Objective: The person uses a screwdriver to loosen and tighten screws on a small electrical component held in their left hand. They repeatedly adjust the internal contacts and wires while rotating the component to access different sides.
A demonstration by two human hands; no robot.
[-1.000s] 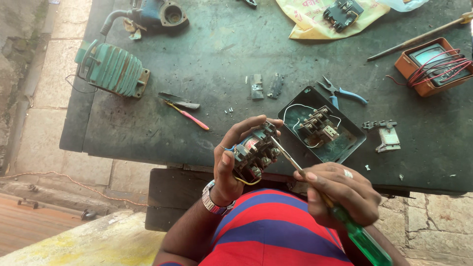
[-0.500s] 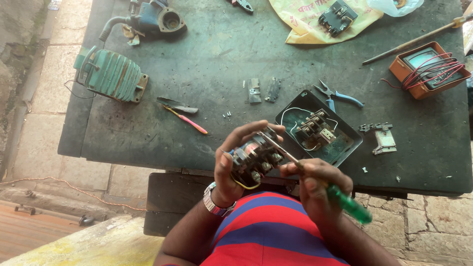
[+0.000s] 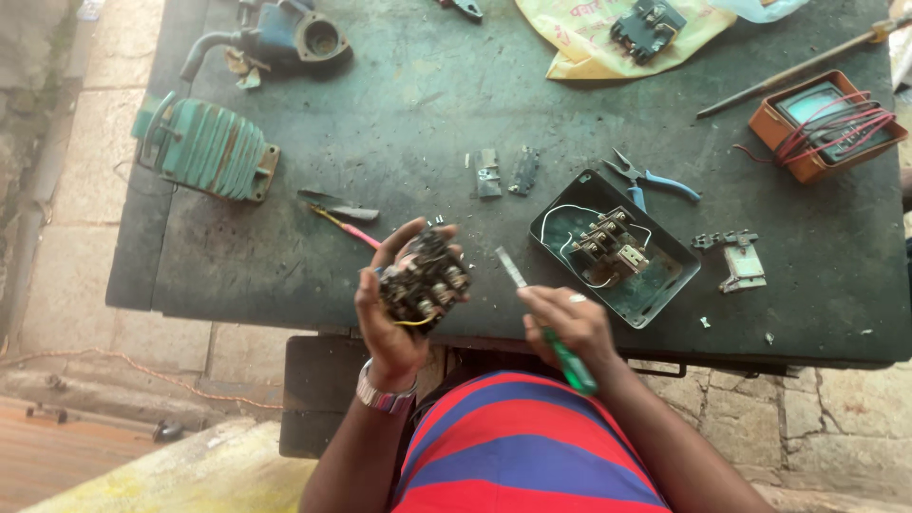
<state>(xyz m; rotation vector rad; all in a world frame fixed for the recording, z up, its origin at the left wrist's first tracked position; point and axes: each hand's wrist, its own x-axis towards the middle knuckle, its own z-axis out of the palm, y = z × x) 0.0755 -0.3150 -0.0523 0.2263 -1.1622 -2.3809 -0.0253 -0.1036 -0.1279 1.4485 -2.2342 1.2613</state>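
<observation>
My left hand (image 3: 388, 313) holds a black electrical switch block (image 3: 423, 283) with brass terminals and a yellow wire, raised over the table's near edge. My right hand (image 3: 568, 323) grips a screwdriver with a green handle (image 3: 570, 364); its metal shaft points up and left, with the tip a short way right of the block and not touching it. Just right of my right hand lies an open black box (image 3: 665, 285) with another terminal block and white wires inside.
On the dark worktable (image 3: 408, 123) lie blue-handled pliers (image 3: 655, 179), a pink-handled tool (image 3: 347, 228), two small metal parts (image 3: 503, 173), a metal bracket (image 3: 739, 258), a green ribbed motor housing (image 3: 204, 147), an orange meter with red leads (image 3: 822, 122) and a yellow bag (image 3: 589, 38).
The screwdriver tip has come away from the block and moved right. My left hand has turned the block and shifted it slightly left.
</observation>
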